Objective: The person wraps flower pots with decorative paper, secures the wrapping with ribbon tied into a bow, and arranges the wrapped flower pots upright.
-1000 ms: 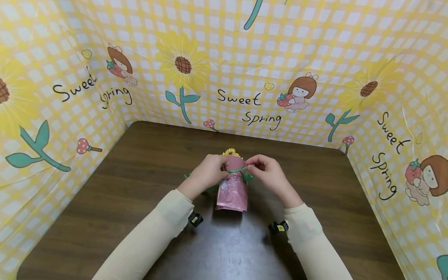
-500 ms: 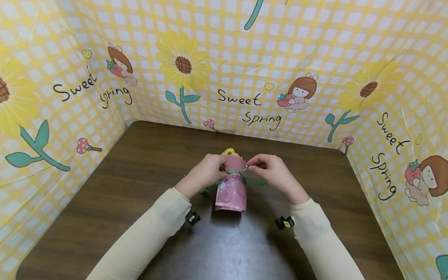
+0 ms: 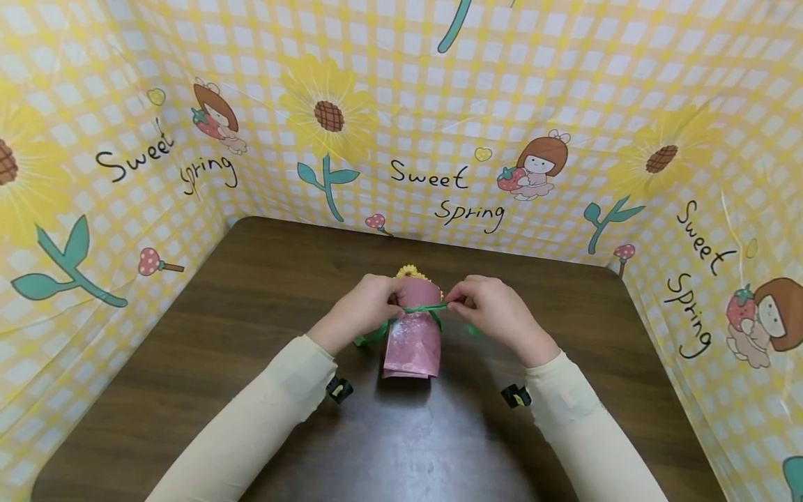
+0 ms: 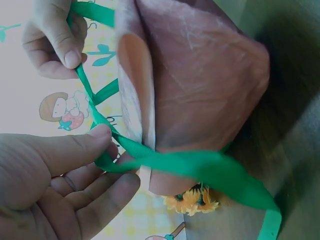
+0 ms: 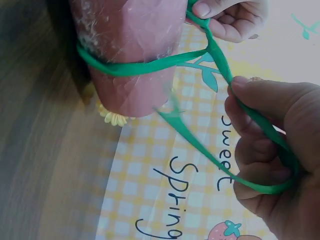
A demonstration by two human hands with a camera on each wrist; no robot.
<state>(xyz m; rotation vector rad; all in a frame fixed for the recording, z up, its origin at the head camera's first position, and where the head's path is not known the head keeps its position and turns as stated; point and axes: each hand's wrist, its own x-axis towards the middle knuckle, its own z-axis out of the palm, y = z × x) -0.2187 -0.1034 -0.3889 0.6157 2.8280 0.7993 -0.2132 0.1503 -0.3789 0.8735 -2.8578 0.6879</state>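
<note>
A bouquet in pink wrapping paper (image 3: 414, 345) lies on the table, its small yellow flowers (image 3: 409, 270) peeking out at the far end. Green ribbon (image 3: 423, 308) runs round the wrapping and crosses over itself between the hands. On the left, my left hand (image 3: 370, 307) pinches the ribbon between thumb and fingers, close to the crossing; in the left wrist view a loose tail (image 4: 220, 170) hangs past the paper. My right hand (image 5: 280, 140) grips the other length of ribbon, which loops through its palm in the right wrist view.
The dark wooden table (image 3: 251, 279) reaches to a yellow checked cloth (image 3: 401, 125) hung round its back and sides. Each wrist carries a black camera, the left one (image 3: 339, 390) and the right one (image 3: 516, 396).
My right hand has drawn a little to the right, pulling the ribbon straighter across the wrapping. My left hand and the bouquet have shifted slightly left.
</note>
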